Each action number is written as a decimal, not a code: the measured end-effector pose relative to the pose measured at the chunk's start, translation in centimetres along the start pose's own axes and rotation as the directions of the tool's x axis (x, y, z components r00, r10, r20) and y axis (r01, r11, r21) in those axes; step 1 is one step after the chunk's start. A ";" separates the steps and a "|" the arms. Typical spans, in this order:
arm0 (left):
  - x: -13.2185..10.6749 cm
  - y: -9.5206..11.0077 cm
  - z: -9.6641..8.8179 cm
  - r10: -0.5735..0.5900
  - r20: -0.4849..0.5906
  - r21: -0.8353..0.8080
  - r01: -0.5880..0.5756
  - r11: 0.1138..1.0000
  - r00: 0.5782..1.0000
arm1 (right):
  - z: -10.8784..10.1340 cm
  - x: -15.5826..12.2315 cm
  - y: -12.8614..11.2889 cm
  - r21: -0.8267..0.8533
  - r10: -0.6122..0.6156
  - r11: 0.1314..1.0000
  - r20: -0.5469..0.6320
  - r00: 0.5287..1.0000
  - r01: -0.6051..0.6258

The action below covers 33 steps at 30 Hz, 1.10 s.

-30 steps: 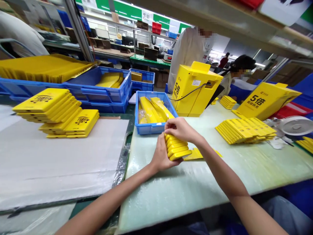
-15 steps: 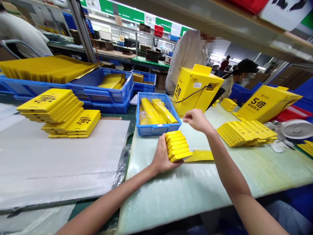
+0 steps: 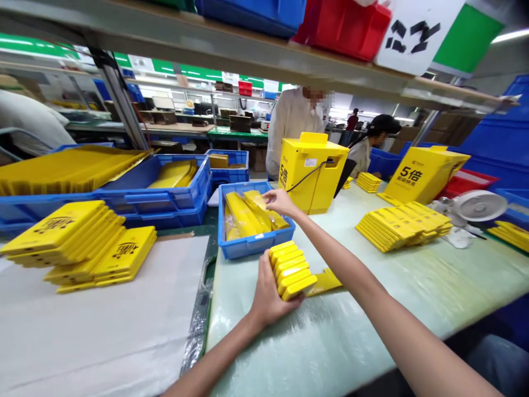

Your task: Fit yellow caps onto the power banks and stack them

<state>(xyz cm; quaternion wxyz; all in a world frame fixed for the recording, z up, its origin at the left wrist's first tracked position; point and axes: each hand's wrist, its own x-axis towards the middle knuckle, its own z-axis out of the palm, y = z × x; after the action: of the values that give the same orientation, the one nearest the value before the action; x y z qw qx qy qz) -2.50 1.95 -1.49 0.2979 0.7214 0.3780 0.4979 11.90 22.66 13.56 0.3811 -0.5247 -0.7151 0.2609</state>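
Observation:
My left hand (image 3: 270,292) is wrapped round a stack of several yellow power banks (image 3: 291,270), held tilted just above the table. My right hand (image 3: 281,202) reaches over the far right part of a blue bin (image 3: 256,242). Its thumb and fingers are bent together at the yellow strips (image 3: 243,215) lying in that bin. Whether a strip is pinched between them is too small to make out. Partly behind the held stack and my right forearm, a flat yellow piece with a toothed edge (image 3: 324,283) lies on the table.
Stacked yellow power banks stand on the left (image 3: 88,248) and right (image 3: 403,226). A yellow box with a black cable (image 3: 309,176) is behind the bin, and a small white fan (image 3: 479,205) at right. A shelf (image 3: 248,52) crosses overhead. Co-workers are beyond.
My right hand has moved left, from beside the bin to over the strips in it. The left hand still holds the stack. My view has tilted up, showing more of the shelf.

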 end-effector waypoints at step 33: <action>3.8 -0.4 -2.1 -0.284 -0.149 0.011 0.289 0.957 0.947 | -1.0 -17.4 5.4 0.517 -0.067 0.840 0.402 0.913 -0.166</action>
<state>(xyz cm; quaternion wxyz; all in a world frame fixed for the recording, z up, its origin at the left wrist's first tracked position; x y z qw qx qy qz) -3.80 5.46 0.70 0.3267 0.6252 0.5078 0.4945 18.43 7.77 5.23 0.3502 -0.3491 -0.6612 0.5642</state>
